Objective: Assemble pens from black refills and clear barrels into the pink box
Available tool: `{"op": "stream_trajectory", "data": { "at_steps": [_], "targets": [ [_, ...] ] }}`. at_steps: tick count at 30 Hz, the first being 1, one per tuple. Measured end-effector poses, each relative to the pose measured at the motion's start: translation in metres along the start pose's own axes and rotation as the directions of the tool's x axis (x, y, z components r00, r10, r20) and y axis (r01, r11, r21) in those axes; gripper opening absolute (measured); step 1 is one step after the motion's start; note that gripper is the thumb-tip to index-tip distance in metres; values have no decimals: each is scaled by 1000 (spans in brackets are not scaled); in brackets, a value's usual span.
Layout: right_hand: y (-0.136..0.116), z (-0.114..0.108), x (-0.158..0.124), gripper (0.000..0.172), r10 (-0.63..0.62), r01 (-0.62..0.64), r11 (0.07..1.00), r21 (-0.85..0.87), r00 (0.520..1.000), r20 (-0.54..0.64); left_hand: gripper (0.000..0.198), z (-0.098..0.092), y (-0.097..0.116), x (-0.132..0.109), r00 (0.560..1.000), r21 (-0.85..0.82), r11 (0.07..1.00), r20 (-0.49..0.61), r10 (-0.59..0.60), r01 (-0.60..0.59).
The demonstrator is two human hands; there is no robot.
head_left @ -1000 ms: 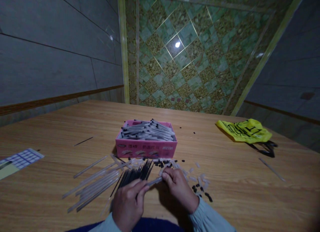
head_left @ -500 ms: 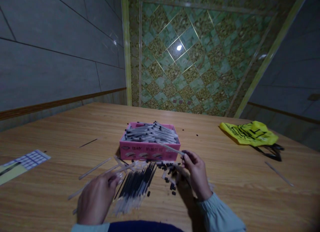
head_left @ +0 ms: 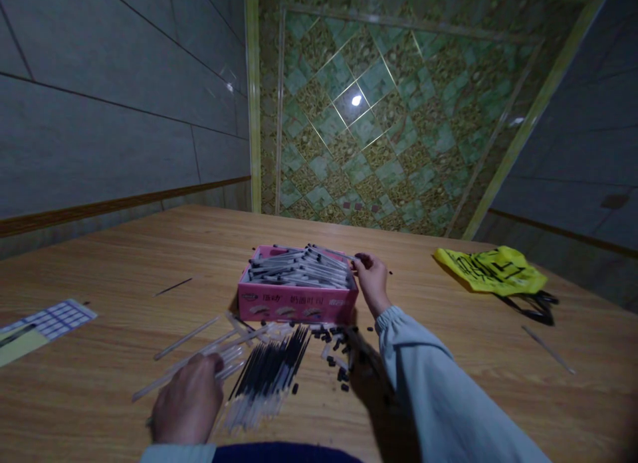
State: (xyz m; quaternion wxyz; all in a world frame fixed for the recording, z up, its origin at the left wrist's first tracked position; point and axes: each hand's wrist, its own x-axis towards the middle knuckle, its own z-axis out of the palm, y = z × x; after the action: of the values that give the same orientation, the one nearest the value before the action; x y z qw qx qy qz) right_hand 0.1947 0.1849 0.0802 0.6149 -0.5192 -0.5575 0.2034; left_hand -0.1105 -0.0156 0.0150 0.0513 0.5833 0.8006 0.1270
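Note:
Just above the right rim of a pink box, my right hand pinches the end of a slim pen. That pen lies over a heap of grey pens with black ends filling the box. Low on the left, my left hand is curled closed around clear plastic tubes, whose ends stick out past the fingers. Beside it on the table lies a row of black refills with clear lower ends. Small black caps are scattered in front of the box.
Loose clear tubes lie left of the refills. At the left edge is a checked paper. A yellow bag with black handles lies at the right, with a single tube nearer me. Tiled walls surround the wooden table.
My right hand has moved forward with the pen, from in front of the box to its right rim. The left hand has shifted slightly, and more clear tubes show at its fingers.

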Motion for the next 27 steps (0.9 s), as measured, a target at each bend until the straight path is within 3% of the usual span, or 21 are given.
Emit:
{"op": "stream_trajectory", "data": {
  "at_steps": [5,9,12,17,19,21,24,26,27],
  "targets": [
    [1,11,12,16,-18,41,965,-261,996,90,25,1,7,-3,998,-2,1000,-60,-29,29],
    [-3,11,11,16,-11,67,920,-386,989,144,24,-1,6,-4,1000,-19,1000,5,-17,17],
    [-6,7,9,19,-39,102,907,-409,987,158,28,0,6,-5,999,-16,1000,49,-21,22],
    [-9,-3,-22,25,-140,194,926,-325,973,182,35,5,9,-5,1000,69,997,-6,19,-19],
    [-13,-8,-44,24,-188,245,934,-262,956,224,34,1,13,-5,996,41,998,-68,51,-48],
    [-18,-15,-68,20,-243,304,930,-206,930,277,32,-5,19,-5,974,-28,993,-196,109,-117],
    [-23,-25,-97,18,-306,368,915,-164,900,311,29,-13,31,-8,878,-202,930,-437,194,-306],
    [-23,-30,-110,18,-315,375,917,-137,891,328,24,-15,39,-12,843,-404,835,-523,125,-374],
    [-22,-31,-116,17,-302,364,923,-126,887,348,21,-15,43,-14,854,-526,764,-517,61,-373]
  ]
}}
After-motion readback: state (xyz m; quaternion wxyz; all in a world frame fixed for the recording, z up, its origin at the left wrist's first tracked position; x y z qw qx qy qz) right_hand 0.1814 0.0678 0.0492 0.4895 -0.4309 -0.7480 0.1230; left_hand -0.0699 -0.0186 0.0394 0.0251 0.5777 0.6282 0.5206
